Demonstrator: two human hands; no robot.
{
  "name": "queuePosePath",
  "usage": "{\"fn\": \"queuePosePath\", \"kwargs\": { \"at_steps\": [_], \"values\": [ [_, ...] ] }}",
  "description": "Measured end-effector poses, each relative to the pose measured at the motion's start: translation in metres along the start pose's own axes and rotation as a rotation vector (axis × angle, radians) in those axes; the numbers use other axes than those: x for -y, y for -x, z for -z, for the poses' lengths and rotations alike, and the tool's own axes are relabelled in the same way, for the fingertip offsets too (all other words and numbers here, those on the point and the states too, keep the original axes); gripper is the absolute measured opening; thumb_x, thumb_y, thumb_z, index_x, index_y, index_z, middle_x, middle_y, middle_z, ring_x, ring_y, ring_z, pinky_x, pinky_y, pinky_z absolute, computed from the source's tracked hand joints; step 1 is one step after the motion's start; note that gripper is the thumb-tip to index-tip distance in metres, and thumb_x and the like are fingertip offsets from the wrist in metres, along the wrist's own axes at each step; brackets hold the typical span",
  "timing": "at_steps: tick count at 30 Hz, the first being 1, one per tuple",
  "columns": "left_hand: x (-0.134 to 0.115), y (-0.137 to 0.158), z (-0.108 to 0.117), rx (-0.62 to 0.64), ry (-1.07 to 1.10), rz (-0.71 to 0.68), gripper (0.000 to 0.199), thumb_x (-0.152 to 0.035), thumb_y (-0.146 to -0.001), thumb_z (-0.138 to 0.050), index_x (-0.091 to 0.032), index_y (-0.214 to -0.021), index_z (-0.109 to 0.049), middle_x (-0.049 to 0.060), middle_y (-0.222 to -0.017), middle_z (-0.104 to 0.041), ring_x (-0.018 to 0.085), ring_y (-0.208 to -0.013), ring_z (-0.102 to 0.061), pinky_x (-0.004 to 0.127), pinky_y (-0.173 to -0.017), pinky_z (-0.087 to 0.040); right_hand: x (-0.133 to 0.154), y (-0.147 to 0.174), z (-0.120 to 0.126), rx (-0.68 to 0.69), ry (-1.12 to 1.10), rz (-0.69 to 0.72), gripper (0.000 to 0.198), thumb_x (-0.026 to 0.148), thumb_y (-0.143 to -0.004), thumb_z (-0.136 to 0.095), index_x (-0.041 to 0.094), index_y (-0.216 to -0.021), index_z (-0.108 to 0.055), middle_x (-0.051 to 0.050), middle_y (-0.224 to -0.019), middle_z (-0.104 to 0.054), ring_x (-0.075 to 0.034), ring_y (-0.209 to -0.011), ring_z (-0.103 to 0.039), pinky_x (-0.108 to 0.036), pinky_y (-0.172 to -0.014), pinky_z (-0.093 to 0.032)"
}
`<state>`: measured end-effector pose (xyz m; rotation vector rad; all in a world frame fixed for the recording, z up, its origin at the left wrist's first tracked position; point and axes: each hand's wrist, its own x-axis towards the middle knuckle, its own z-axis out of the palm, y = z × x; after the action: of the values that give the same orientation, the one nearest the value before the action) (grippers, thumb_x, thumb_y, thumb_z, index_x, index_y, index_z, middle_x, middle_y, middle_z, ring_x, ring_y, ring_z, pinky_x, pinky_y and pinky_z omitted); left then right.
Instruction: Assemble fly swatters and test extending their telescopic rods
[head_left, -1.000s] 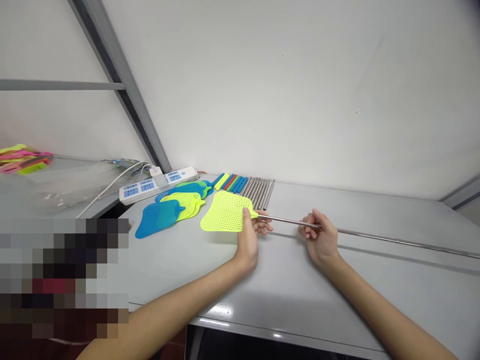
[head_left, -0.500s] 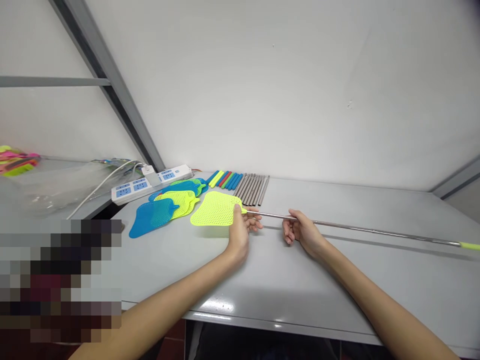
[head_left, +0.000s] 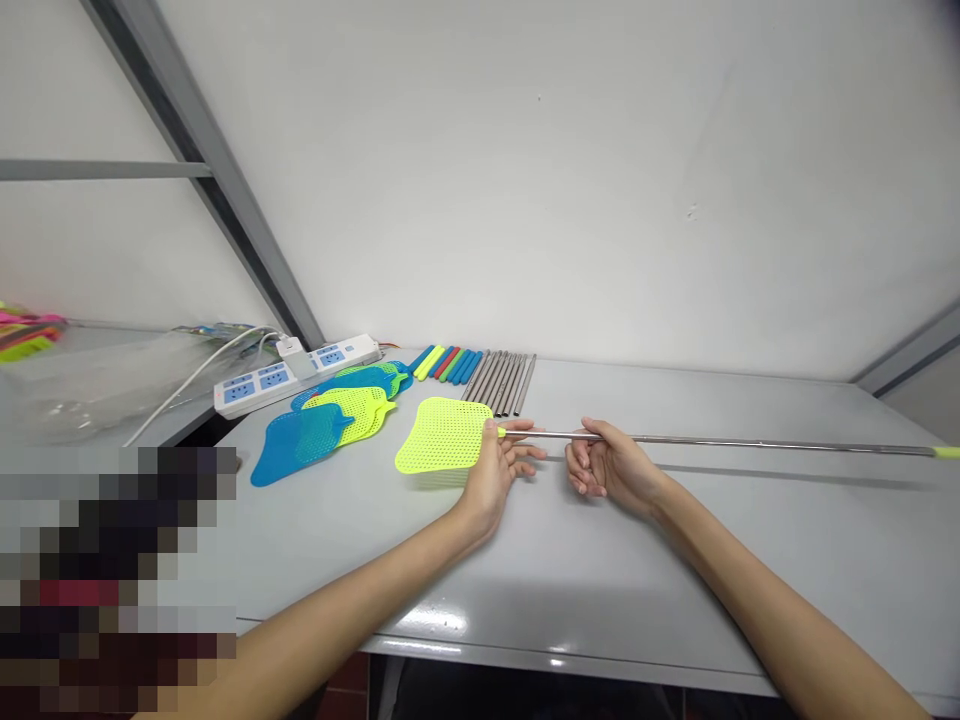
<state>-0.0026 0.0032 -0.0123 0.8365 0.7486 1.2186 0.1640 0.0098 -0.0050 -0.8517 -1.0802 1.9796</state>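
Left hand (head_left: pixel 491 480) is pinching a yellow swatter (head_left: pixel 442 437) at the neck, other fingers kinda spreading. Right hand (head_left: pixel 615 465) is pinching its metal rod (head_left: pixel 712 442), fingers curling loosely. Whole thing's hovering over the gray table (head_left: pixel 600 570); the yellow grip (head_left: pixel 947 453) is getting cut off at the right edge, pixelation (head_left: pixel 105 580)'s hiding the near left, and a white wall (head_left: pixel 525 210) is standing behind.

Grey table (head_left: pixel 750 395), glossy | white power strip (head_left: pixel 274 377), blue sockets, slantwise back there | white adapter (head_left: pixel 294 353) plugged in | white cable (head_left: pixel 182 387) running off near-left | clear plastic wrap (head_left: pixel 112 390) crumpled beyond, left | grey post (head_left: pixel 234 200) leaning, crossbar (head_left: pixel 97 170) meeting it | white wall (head_left: pixel 562 200) behind, small scuffs
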Motion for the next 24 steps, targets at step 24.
{"fn": "queuePosePath", "kwargs": {
  "at_steps": [24],
  "values": [
    [0.006,0.003,-0.002,0.085,-0.036,0.003,0.045,-0.051,-0.077,-0.028,-0.015,-0.086,-0.052,0.005,-0.072,-0.056,0.012,-0.061,-0.051,0.023,-0.054,-0.038,-0.006,-0.001,-0.015,0.065,0.083,-0.040,0.048,0.048,-0.078,-0.023,0.013,-0.062,-0.052,-0.004,-0.055,-0.052,-0.013,-0.049,-0.050,-0.023,-0.045,-0.035]
  ]
}}
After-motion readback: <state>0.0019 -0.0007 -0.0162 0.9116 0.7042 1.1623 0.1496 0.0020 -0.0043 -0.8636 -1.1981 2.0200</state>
